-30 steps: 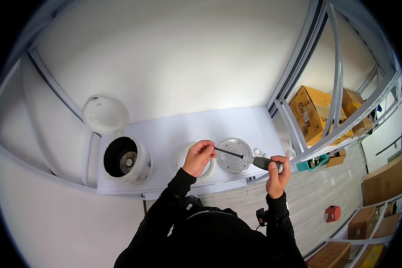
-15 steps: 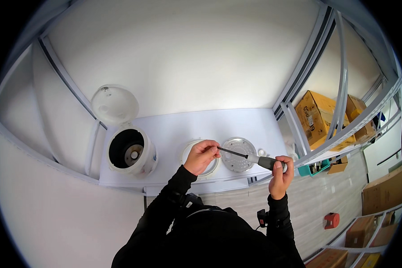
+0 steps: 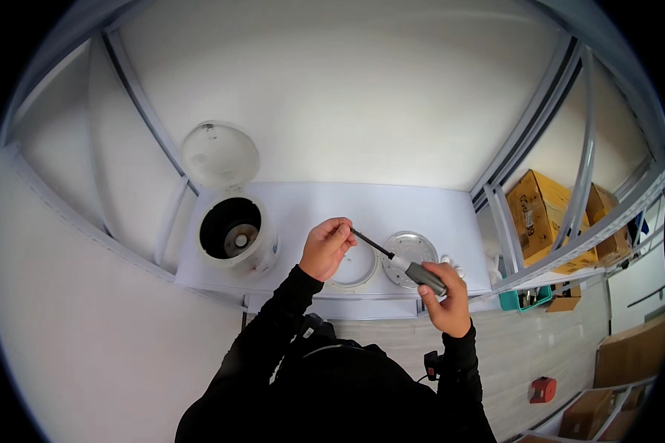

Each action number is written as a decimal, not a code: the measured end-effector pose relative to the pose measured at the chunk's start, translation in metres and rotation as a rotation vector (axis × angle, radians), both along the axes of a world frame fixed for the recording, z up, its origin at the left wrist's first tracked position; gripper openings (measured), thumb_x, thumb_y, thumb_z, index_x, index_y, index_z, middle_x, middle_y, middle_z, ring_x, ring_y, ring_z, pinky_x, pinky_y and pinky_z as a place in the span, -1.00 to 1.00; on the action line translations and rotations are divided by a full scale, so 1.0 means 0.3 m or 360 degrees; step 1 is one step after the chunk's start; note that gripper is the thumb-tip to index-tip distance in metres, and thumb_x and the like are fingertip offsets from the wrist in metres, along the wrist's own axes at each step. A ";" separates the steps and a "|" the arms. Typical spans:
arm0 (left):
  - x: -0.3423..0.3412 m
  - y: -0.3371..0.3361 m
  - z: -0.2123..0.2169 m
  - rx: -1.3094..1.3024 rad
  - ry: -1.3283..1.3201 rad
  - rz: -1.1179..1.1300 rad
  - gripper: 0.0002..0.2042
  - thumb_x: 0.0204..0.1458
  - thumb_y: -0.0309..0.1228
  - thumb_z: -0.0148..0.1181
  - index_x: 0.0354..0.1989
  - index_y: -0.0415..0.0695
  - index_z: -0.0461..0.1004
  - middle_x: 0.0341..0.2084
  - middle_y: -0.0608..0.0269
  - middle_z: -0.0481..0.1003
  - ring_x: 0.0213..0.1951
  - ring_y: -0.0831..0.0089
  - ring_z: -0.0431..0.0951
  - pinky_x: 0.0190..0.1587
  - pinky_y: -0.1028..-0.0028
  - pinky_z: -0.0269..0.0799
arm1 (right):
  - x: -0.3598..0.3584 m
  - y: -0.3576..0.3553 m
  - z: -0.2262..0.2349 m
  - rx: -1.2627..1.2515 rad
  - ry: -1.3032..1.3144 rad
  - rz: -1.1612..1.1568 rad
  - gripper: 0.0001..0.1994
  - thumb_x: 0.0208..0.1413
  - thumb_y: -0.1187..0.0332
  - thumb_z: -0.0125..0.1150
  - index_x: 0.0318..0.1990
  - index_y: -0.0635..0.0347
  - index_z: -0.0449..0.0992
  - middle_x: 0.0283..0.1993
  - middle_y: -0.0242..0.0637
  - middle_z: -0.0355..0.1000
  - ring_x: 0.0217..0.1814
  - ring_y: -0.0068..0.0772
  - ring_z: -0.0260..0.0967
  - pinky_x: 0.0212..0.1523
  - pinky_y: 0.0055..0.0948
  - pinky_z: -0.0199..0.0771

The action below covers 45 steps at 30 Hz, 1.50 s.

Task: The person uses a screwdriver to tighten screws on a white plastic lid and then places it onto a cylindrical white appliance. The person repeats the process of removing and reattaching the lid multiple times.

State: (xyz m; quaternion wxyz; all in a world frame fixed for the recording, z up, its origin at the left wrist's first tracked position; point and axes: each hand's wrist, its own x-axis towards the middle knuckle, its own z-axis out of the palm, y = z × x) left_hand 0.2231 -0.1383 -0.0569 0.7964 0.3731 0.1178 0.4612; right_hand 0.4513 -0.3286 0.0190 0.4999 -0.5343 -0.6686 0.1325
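Note:
My right hand (image 3: 448, 299) is wrapped round the grey handle of a screwdriver (image 3: 423, 277) with a long dark shaft. The shaft slants up and left to my left hand (image 3: 325, 249), whose thumb and fingers pinch together at its tip. Whatever small thing may be between those fingertips is hidden. Below the tool, a round silver metal plate with holes (image 3: 408, 247) lies on the white table (image 3: 310, 199). Beside it a white ring-shaped part (image 3: 360, 282) is partly covered by my left hand.
A white rice cooker (image 3: 255, 260) with a dark inside and raised lid (image 3: 222, 155) stands at the table's left. Small white pieces (image 3: 451, 266) lie right of the plate. Cardboard boxes (image 3: 543, 218) and a teal basket (image 3: 511, 300) sit beyond the metal frame at right.
The screwdriver now slants more steeply, its handle lower and closer to me. My right hand has come down and left with it; the left still pinches at the tip. The whole view has shifted slightly.

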 end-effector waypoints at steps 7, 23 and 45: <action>-0.125 0.029 0.093 -0.0005 0.0000 0.0162 -0.81 0.38 -0.39 0.05 -0.02 -0.24 0.50 -0.27 0.33 0.49 -0.24 0.54 0.47 -0.06 0.45 0.44 | -0.215 0.102 -0.026 -0.0315 0.0150 0.0302 -0.53 0.13 0.43 0.36 0.21 0.29 0.45 -0.18 -0.08 0.54 -0.21 -0.27 0.49 -0.13 -0.38 0.46; -0.598 0.306 0.116 0.0072 0.0710 -0.0277 -0.61 0.32 -0.39 0.13 0.25 -0.31 0.37 -0.02 0.19 0.52 0.01 0.42 0.55 0.09 0.39 0.51 | -0.830 0.519 0.023 -0.0339 0.0179 -0.0203 -0.58 0.05 0.40 0.23 0.12 0.18 0.48 -0.40 -0.07 0.50 -0.41 -0.10 0.50 -0.35 -0.28 0.48; -0.889 0.559 0.000 -0.0116 0.0395 -0.0609 -0.69 0.30 -0.43 0.14 0.17 -0.21 0.42 -0.10 0.25 0.55 -0.05 0.45 0.57 0.03 0.37 0.50 | -1.228 0.688 -0.028 -0.0376 0.0062 -0.0465 -0.62 0.24 0.37 0.20 0.18 0.27 0.45 -0.08 0.10 0.56 -0.14 0.11 0.58 -0.13 -0.21 0.55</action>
